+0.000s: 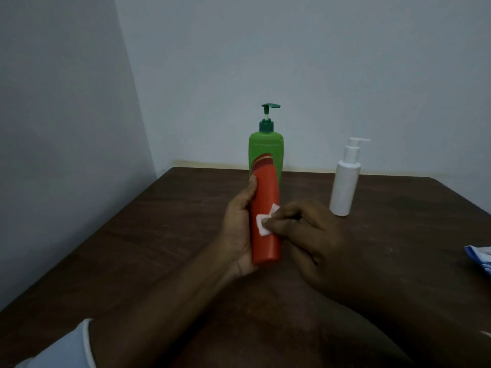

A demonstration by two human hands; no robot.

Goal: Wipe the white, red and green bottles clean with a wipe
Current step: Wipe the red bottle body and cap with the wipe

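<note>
Currently on the red-bottle step. Left hand (pixel 237 229) grips the tall red-orange plastic bottle (pixel 265 197) from its left side, curled round the body. The bottle is held roughly upright, off the dark brown wooden table (pixel 132 248), directly in front of the green plastic pump bottle (pixel 265 147) standing near the table's back edge.

Right hand (pixel 310 235) pinches a small folded white wipe (pixel 263 224) at its fingertips and presses it against the red bottle's front face, about mid-height.

White plastic pump bottle (pixel 345 187) stands upright to the right, apart from both hands. Blue-and-white packet (pixel 481 257) at the right edge, partly cut off; probably the wipe pack.

Judgement: the wipe covers only a small patch, so the next move calls for strokes along the bottle's full length, with the left hand turning it to expose the back. Cannot tell whether the green or white bottles are already clean.
</note>
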